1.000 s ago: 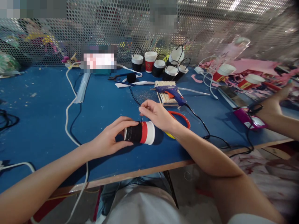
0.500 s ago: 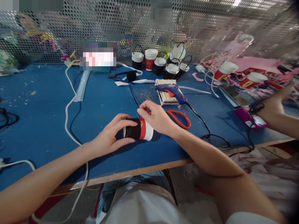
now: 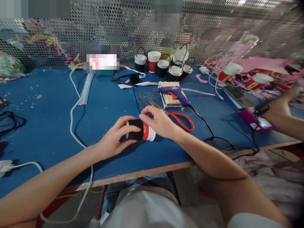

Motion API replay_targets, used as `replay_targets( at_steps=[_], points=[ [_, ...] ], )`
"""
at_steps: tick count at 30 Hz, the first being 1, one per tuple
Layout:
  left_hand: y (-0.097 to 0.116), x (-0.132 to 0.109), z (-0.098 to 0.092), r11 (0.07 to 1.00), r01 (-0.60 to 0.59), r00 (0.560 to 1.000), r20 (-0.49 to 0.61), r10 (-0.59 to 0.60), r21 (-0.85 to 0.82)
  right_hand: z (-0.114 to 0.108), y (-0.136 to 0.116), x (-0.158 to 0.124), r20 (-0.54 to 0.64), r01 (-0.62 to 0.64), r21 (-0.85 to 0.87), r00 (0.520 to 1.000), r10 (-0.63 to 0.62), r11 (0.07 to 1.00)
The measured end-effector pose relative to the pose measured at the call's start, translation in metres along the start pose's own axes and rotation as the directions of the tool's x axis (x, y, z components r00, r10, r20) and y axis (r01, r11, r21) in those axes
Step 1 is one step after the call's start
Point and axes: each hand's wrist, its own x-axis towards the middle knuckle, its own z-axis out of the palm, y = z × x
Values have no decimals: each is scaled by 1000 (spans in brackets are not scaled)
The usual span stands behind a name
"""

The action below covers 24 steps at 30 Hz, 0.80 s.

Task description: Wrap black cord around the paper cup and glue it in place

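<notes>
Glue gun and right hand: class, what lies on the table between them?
In the head view, scissors with red handles lie between the glue gun and the right hand, blades pointing left.

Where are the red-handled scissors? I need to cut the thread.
In the head view, the scissors lie on the blue table just right of the right hand, in front of the blue glue gun.

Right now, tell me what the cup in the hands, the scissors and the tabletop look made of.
Cup: likely paper, matte white and red, part wound in black cord.
Scissors: metal blades, glossy red plastic-looking handles.
Tabletop: blue matte sheet, pale board edge, probably wood.
</notes>
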Motion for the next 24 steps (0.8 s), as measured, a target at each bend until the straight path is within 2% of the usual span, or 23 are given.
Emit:
replay_targets(
  at_steps=[6, 13, 20, 24],
  points=[
    [1, 1, -2, 998, 69, 998, -10, -69, 11, 1, 3, 0, 7, 2, 23, 1000, -2, 1000],
    [1, -1, 0, 998, 51, 999, -12, -50, 47, 0, 5, 0, 26, -8, 61, 1000, 7, 998],
    [0, 1, -3, 993, 109, 992, 62, -111, 35, 1, 8, 3, 46, -42, 71, 998, 38, 997],
    [0, 2, -4, 988, 152, 986, 74, -149, -39, 1, 9, 6, 61, -68, 75, 996, 63, 995]
  ],
)
